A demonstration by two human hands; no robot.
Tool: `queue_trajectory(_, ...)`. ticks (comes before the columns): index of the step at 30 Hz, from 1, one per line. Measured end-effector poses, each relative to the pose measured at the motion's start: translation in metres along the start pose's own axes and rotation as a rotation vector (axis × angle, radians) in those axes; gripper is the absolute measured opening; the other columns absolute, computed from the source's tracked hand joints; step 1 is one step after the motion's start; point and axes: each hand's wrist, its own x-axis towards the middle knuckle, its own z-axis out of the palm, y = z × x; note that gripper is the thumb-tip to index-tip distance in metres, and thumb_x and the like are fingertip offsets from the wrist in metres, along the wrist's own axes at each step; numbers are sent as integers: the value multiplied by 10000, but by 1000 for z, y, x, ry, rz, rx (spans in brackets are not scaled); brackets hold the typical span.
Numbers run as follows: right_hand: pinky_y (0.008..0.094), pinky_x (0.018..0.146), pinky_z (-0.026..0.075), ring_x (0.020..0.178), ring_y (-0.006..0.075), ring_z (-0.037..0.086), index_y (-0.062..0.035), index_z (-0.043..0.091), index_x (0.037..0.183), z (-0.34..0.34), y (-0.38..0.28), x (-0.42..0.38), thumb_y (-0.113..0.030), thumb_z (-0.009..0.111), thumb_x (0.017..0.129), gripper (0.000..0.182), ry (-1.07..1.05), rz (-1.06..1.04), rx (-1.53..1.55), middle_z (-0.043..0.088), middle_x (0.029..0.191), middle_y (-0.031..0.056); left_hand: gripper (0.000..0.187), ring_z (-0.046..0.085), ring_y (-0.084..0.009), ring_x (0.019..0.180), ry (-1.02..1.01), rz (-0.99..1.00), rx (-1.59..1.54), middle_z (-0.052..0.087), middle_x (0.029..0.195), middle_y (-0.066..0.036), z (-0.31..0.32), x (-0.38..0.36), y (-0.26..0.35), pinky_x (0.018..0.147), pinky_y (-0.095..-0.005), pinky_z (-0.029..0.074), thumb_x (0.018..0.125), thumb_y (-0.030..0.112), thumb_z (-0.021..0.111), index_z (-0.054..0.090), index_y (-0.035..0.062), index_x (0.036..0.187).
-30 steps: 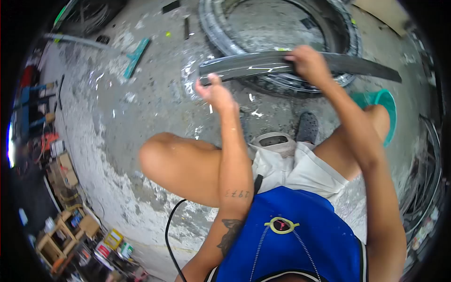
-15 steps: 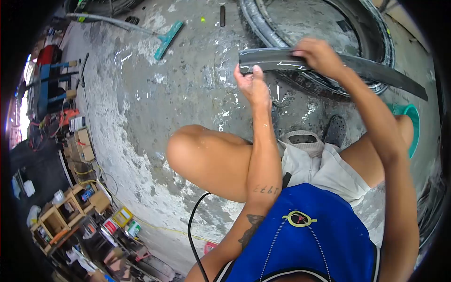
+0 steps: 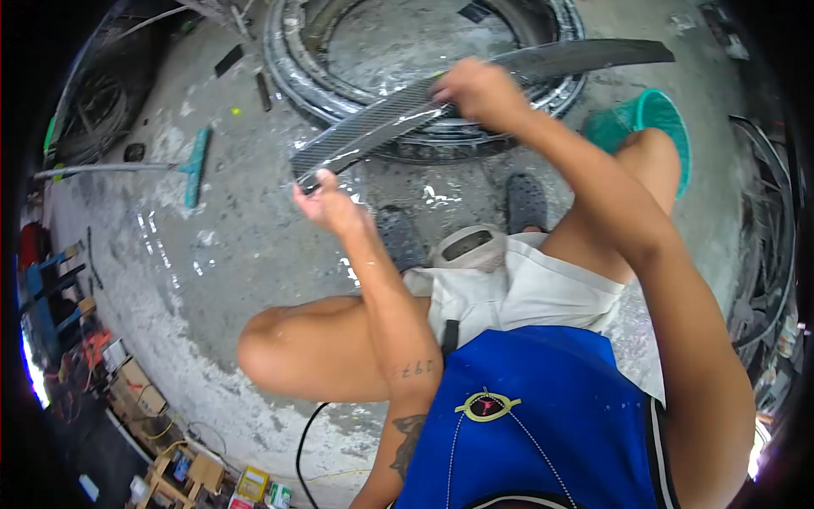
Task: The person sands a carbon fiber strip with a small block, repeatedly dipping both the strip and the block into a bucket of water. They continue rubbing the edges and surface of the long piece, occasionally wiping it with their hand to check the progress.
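A long, curved dark strip with a carbon-like weave [image 3: 373,127] is held up in the air, slanting from lower left to upper right. My left hand [image 3: 326,204] grips its lower left end, thumb on top and fingers beneath. Around the strip's middle, my right hand [image 3: 483,92] has its fingers closed at the upper edge; whether it pinches the strip or something small against it is blurred. Behind and below the strip lie black tires [image 3: 297,81] on the wet floor.
A teal squeegee [image 3: 197,168] lies on the wet concrete floor [image 3: 229,246] at left. By my right knee stands a teal bucket [image 3: 657,110]. Boxes and a wooden rack [image 3: 174,475] fill the lower left. Black hoses and parts [image 3: 763,229] line the right side.
The view has turned and shifted. The strip now slants more steeply, its left end lower and nearer me. Both hands remain at the strip, and more of the bucket shows.
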Motion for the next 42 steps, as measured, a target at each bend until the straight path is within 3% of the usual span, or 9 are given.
queue_trajectory(6,480,771,522,851,333,647,-79,720,846,-59,71,-44,-87,707,736,110,142,516,-529,694,876,114,505,613,-223,1032,-16,11,61,650,1154,-125,-6,2,-3,952,-379,473,920,-20,666,438,6,1370)
queue_trajectory(13,471,800,522,924,314,638,-95,688,861,-35,40,-52,-42,703,707,164,203,185,-363,655,882,91,454,608,-188,991,-45,52,194,646,1145,-89,-15,12,-6,906,-337,474,939,49,666,473,24,1349)
queue_trajectory(18,468,803,527,926,346,643,-71,720,909,-150,179,-114,-173,681,807,149,185,628,-634,652,901,152,591,571,-236,1119,8,-113,146,572,1301,-137,-1,1,9,1040,-391,422,982,87,614,325,43,1496)
queue_trajectory(20,464,748,499,844,371,664,-18,710,872,-176,215,-139,-366,656,887,352,556,803,-363,692,869,190,656,557,-244,1147,51,-74,159,550,1333,-152,1,-1,8,1058,-389,404,983,88,614,269,61,1540)
queue_trajectory(22,368,740,516,818,193,678,-65,761,903,-202,231,-155,-381,666,922,330,550,1359,-6,716,820,108,598,549,-234,1156,66,-33,145,568,1308,-128,-6,6,-3,1042,-389,406,980,79,613,328,61,1505)
queue_trajectory(25,333,683,494,763,144,636,-83,723,997,-182,290,-198,-257,694,928,189,930,1278,893,693,889,-10,526,561,-226,1134,76,21,92,582,1278,-109,-8,13,7,1007,-364,425,975,49,605,388,55,1454)
queue_trajectory(32,321,772,525,852,117,616,-137,647,1140,-175,280,-181,-303,609,1010,214,718,1206,1272,668,933,-26,345,502,-195,1242,236,-24,122,622,1278,-11,-63,106,62,1050,-627,256,977,218,576,517,154,1311)
queue_trajectory(39,302,658,518,800,107,613,-154,643,1084,-208,228,-171,-374,636,977,245,246,960,1032,652,952,-30,348,485,-160,1273,143,-112,361,614,1333,39,-178,229,93,1116,-713,38,1004,356,434,631,181,1229)
queue_trajectory(42,291,643,498,737,106,607,-145,675,992,-230,284,-225,-385,666,947,245,527,1121,936,660,843,-16,568,420,-214,1232,210,-204,665,516,1426,-44,-142,188,130,1105,-500,254,973,527,435,563,139,1367)
